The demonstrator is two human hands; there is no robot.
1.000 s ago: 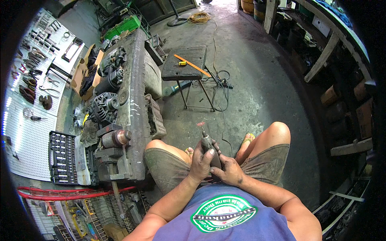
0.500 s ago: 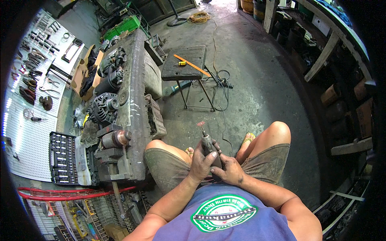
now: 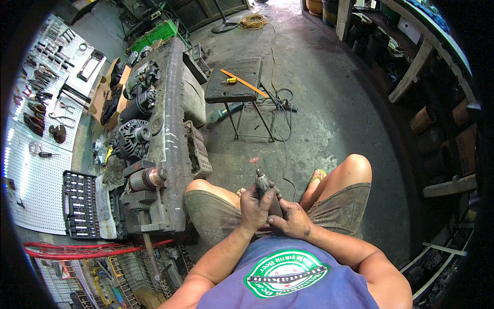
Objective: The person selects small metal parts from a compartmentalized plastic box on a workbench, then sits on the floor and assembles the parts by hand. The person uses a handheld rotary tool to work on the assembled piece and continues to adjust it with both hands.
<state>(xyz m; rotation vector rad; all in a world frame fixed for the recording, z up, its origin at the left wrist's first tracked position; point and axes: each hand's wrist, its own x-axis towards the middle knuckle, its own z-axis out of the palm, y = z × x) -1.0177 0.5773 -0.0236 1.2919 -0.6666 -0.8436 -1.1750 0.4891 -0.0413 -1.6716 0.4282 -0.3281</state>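
Between my knees I hold a small rotary tool (image 3: pixel 262 183) with a grey nose and dark body. A small reddish disc (image 3: pixel 254 160) sits on the thin shaft at its tip, pointing away from me. My left hand (image 3: pixel 255 210) is wrapped round the body just behind the nose. Lower on the body, my right hand (image 3: pixel 292 219) grips with the thumb laid along it. The fingers partly hide the tool. Past the disc stands a dark stool (image 3: pixel 248 66), bearing an orange strip (image 3: pixel 246 84) and a small yellow object (image 3: pixel 231 81).
At left, a workbench (image 3: pixel 175 103) carries an alternator (image 3: pixel 136 135) and a copper-wound armature (image 3: pixel 149 178). A socket set (image 3: pixel 81 203) lies beside a pegboard (image 3: pixel 36 190) of tools. An angle grinder (image 3: pixel 226 112) and cable (image 3: pixel 286 159) lie on the floor. Wooden shelving (image 3: pixel 411 72) stands right.
The rotary tool has shifted slightly down and left, and its disc shows at a different tilt. My left hand has moved with it; both hands keep their hold.
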